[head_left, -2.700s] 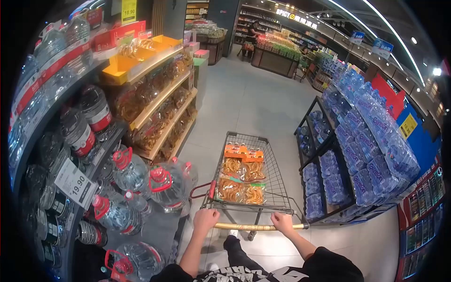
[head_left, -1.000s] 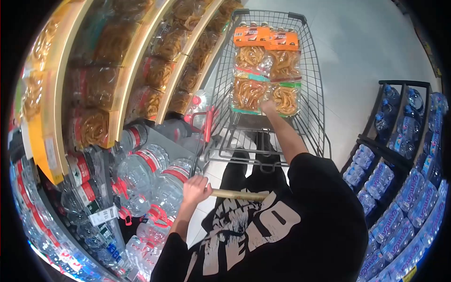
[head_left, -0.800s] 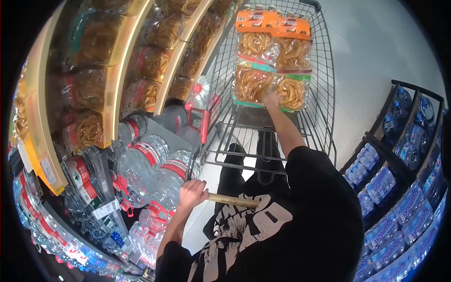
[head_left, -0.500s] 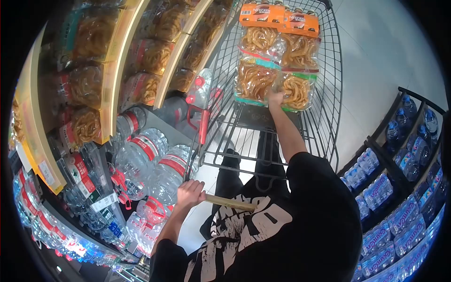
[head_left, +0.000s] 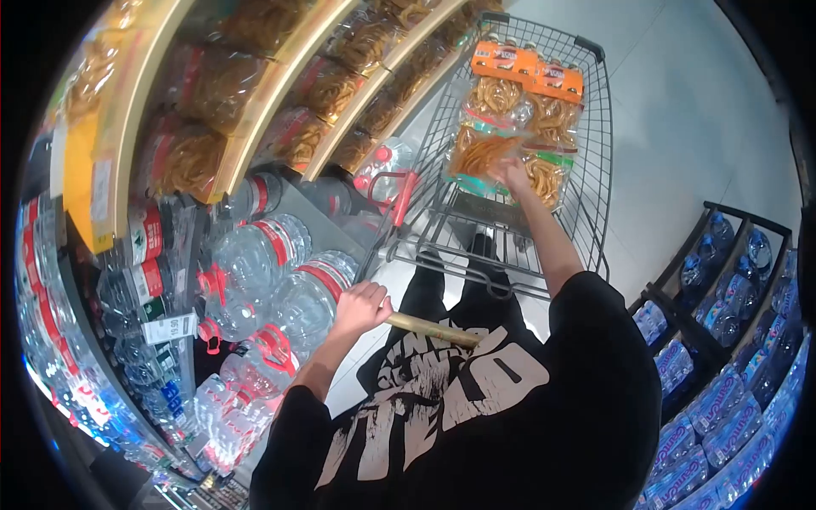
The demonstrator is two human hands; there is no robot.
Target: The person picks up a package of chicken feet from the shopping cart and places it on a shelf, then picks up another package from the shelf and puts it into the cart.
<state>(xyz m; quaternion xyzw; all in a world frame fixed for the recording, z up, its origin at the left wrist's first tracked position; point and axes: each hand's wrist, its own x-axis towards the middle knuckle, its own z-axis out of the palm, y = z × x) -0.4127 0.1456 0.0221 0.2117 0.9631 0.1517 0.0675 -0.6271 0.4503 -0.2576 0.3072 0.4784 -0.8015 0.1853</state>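
My left hand [head_left: 361, 308] is closed around the shopping cart's handle [head_left: 435, 329] at its left end. My right hand [head_left: 512, 174] reaches into the shopping cart [head_left: 609, 161]. Its fingers, slightly smeared by motion, grip the right edge of a clear bag of brown twisted snacks [head_left: 480, 155], which looks blurred and tilted. Beside it lies another snack bag with a green top [head_left: 546, 177]. Two more snack bags [head_left: 495, 96] lie farther forward. At the cart's far end are two orange packs of bottles [head_left: 506, 59].
Shelves of bagged snacks [head_left: 191, 161] line the left side. Below them stand large water bottles [head_left: 310, 297] with red bands, close to the cart. On the right is a black rack [head_left: 693, 314] of bottled water packs. Pale tiled floor [head_left: 680, 102] runs along the cart's right.
The view has shifted, so the cart sits lower and more to the right. The near left snack bag has tilted under my right hand. My left hand stays on the handle.
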